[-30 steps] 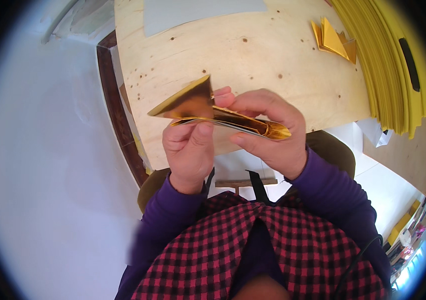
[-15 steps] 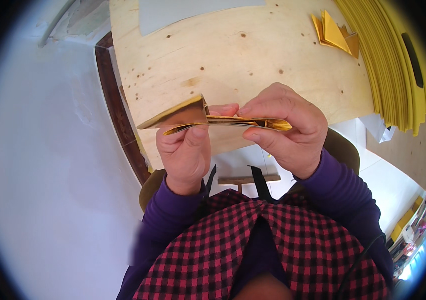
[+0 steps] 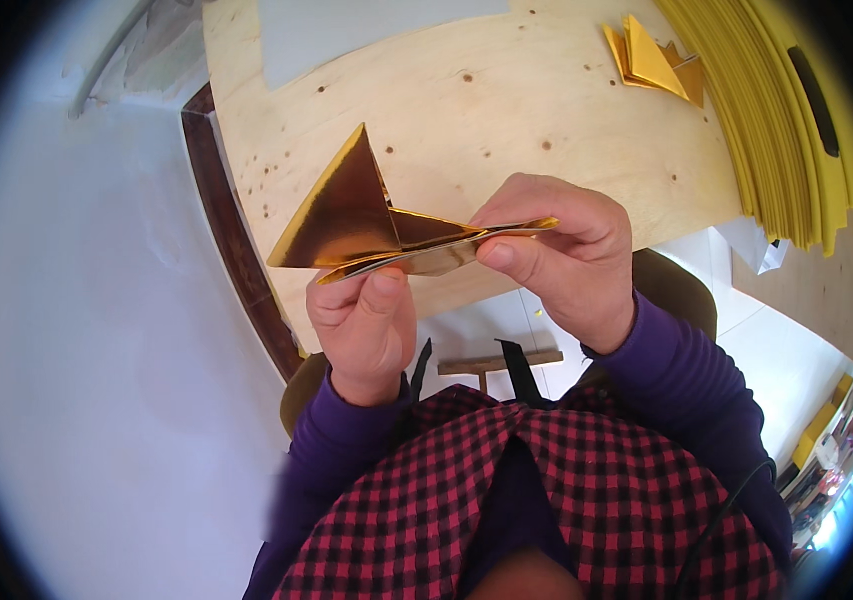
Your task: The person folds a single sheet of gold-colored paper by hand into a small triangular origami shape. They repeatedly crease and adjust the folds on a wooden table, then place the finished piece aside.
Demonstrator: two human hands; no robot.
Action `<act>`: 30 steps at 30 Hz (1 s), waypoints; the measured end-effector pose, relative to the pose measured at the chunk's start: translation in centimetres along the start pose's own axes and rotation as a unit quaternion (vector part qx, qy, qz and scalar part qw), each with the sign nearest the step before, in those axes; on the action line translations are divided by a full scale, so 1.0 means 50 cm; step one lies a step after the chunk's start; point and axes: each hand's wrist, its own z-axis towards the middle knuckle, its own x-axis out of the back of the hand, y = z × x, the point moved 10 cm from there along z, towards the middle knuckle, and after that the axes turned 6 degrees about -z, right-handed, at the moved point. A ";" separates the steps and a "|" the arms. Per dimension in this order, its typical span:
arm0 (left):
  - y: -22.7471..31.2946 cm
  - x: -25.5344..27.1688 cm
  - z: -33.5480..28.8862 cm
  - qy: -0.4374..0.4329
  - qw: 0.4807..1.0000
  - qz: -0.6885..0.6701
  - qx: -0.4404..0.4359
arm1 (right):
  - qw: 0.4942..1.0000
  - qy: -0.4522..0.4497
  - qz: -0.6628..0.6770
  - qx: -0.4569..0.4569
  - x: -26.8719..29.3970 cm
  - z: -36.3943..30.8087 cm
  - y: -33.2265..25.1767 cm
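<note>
Both my hands hold one folded piece of shiny gold paper (image 3: 342,215) in front of my chest, above the table's near edge. A broad triangular flap stands up on its left half; the rest is a thin, layered strip running to the right. My left hand (image 3: 365,325) pinches the lower left edge, thumb in front and the other fingers mostly hidden behind the paper. My right hand (image 3: 577,255) grips the right end between thumb and fingers. Another folded gold paper piece (image 3: 655,65), with pointed flaps, lies at the table's far right.
A tall stack of yellow sheets (image 3: 747,110) curves along the right side of the pale wooden table (image 3: 467,130). A grey-white sheet (image 3: 367,30) lies at the far edge. To the left is a white wall (image 3: 107,300); a brown chair (image 3: 672,290) shows behind my right arm.
The triangular flap on the left has risen and spread wider. The paper's right end has tilted up slightly, and my right hand has shifted a little left with it.
</note>
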 end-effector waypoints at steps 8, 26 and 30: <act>0.000 -0.005 -0.002 0.009 1.000 -0.004 0.004 | 0.998 0.022 0.038 -0.038 0.001 0.002 0.013; -0.002 -0.002 -0.003 0.014 1.000 -0.015 0.022 | 0.994 -0.038 0.061 -0.085 -0.013 0.003 0.025; 0.002 -0.003 -0.005 0.018 1.000 -0.010 0.017 | 0.995 -0.032 0.060 -0.077 -0.013 0.004 0.023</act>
